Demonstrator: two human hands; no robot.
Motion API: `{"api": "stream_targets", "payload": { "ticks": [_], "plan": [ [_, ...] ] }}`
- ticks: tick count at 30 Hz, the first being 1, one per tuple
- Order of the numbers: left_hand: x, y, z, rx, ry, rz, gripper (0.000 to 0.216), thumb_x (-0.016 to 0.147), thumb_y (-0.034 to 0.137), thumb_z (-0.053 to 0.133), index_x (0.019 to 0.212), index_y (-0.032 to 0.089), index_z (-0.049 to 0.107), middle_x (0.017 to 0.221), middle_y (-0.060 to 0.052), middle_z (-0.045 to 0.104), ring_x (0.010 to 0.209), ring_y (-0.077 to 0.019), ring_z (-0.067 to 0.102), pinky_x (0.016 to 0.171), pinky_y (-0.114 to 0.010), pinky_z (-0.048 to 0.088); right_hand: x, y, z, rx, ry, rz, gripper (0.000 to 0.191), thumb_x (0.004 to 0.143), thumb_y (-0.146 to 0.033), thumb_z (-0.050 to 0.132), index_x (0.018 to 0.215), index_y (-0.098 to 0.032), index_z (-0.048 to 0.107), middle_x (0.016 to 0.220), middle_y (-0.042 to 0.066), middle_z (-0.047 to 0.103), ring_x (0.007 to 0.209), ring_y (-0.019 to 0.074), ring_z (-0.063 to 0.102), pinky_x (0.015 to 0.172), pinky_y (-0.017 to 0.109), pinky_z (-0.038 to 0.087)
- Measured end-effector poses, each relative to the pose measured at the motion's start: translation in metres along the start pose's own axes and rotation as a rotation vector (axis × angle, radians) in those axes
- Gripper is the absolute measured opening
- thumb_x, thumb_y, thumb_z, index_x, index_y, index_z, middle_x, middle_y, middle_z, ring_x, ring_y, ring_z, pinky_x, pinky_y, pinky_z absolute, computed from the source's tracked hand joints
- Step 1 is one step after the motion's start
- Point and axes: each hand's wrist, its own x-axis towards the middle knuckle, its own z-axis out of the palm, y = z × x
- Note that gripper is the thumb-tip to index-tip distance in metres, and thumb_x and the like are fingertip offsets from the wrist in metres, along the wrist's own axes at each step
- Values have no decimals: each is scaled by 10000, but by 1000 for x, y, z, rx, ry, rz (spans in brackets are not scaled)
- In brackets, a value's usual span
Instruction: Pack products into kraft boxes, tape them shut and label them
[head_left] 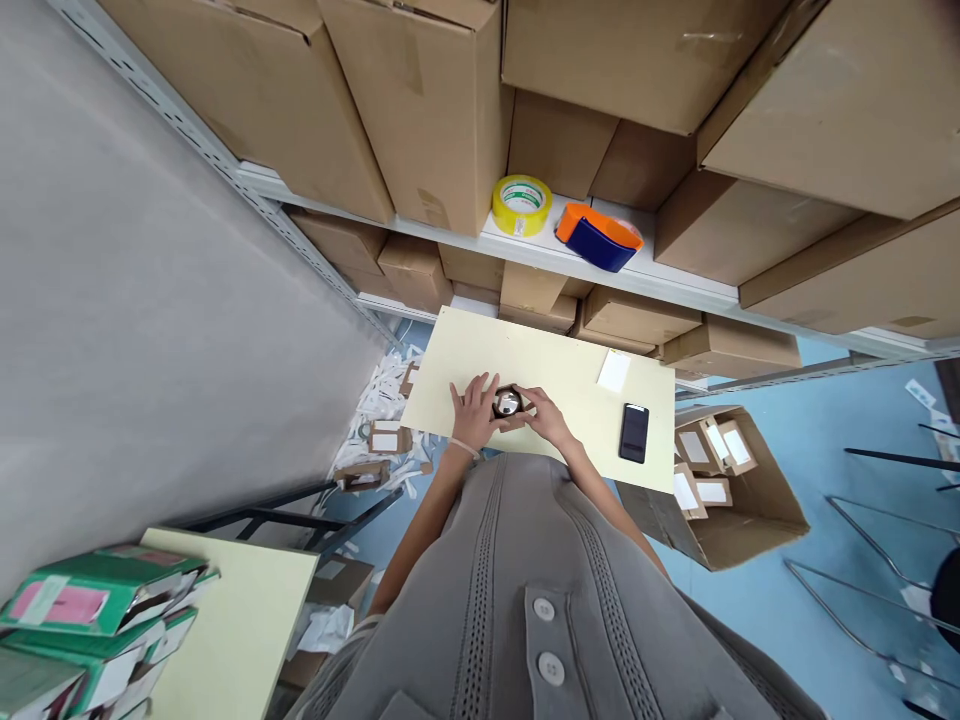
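Note:
Near the front edge of the pale yellow table (555,360), a small shiny round object (507,402) with a dark rim lies between my hands. Its polished top mirrors the room; its exact kind is unclear. A bit of brown cardboard (513,424) shows just below it. My left hand (472,412) grips it from the left side, with the other fingers spread. From the right, my right hand (550,417) holds its edge between thumb and fingers. The fingertips partly cover the object's sides.
A black phone (634,433) and a white paper (614,370) lie to the right. Yellow tape (522,205) and an orange-and-blue roll (599,237) sit on the shelf among cartons. An open carton (765,500) with small boxes stands right; paper scraps (382,390) litter the left floor.

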Motion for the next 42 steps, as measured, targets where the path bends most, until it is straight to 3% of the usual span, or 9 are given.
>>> {"api": "stream_targets", "payload": {
  "ticks": [4, 10, 13, 18, 24, 26, 31, 36, 42],
  "plan": [
    [-7, 5, 8, 28, -75, 57, 872, 752, 387, 794, 1516, 312, 379, 1581, -161, 345, 1459, -409, 300, 1163, -714, 9, -4, -3, 5, -148, -57, 37, 777, 781, -223, 755, 1483, -324, 437, 1285, 81, 563, 940, 209, 653, 746, 302, 511],
    [-11, 1, 11, 25, -87, 51, 582, 887, 398, 640, 1446, 394, 478, 1606, -115, 312, 1472, -386, 285, 1162, -712, 55, -8, -13, 5, -189, -63, 24, 766, 855, -256, 679, 1533, -349, 337, 1300, 78, 549, 916, 190, 658, 735, 285, 492],
    [-11, 0, 12, 60, -124, 63, 520, 933, 403, 567, 1444, 420, 472, 1619, -92, 294, 1480, -362, 273, 1167, -703, 38, -9, -20, 1, -216, -51, 59, 655, 931, -329, 575, 1537, -338, 326, 1297, 69, 551, 953, 185, 657, 772, 282, 490],
    [-6, -1, 17, 79, -164, -40, 671, 945, 468, 526, 1553, 299, 301, 1599, -160, 310, 1441, -338, 344, 1187, -660, 31, -9, -37, 1, -371, -44, 177, 521, 983, -373, 453, 1490, -268, 403, 1335, 91, 545, 1021, 204, 647, 817, 290, 474],
    [3, -4, 21, -31, -231, -75, 869, 875, 426, 646, 1585, 289, 164, 1542, -153, 381, 1374, -327, 420, 1190, -626, 60, 2, -60, 11, -646, -29, 258, 521, 907, -369, 552, 1377, -150, 499, 1410, 188, 488, 1213, 304, 532, 976, 399, 405],
    [5, -6, 21, -48, -257, -76, 874, 869, 403, 653, 1584, 299, 162, 1483, -133, 457, 1350, -314, 442, 1192, -615, 53, 12, -68, 15, -728, -87, 290, 552, 875, -351, 598, 1369, -127, 503, 1479, 216, 411, 1271, 324, 480, 1018, 429, 369],
    [10, -8, 21, -31, -302, -113, 913, 839, 442, 676, 1583, 311, 164, 1399, -104, 548, 1289, -315, 494, 1192, -603, 72, 44, -87, 24, -782, -230, 395, 845, 654, -173, 781, 1433, -159, 455, 1475, 223, 412, 1268, 355, 484, 993, 454, 383],
    [16, -8, 20, -41, -250, -206, 903, 814, 416, 693, 1572, 277, 222, 1430, -100, 540, 1297, -303, 498, 1181, -522, 192, 57, -93, 18, -734, -152, 336, 697, 619, -143, 761, 1293, -171, 585, 1402, 197, 477, 1188, 312, 547, 930, 403, 431],
    [38, -7, 10, 44, -177, -167, 801, 806, 434, 700, 1514, 276, 360, 1391, -82, 572, 1257, -291, 514, 1093, -415, 334, 50, -103, -9, -642, 64, 189, 615, 601, -173, 747, 1199, -125, 612, 1442, 212, 458, 1321, 336, 441, 1046, 444, 367]
  ]
}}
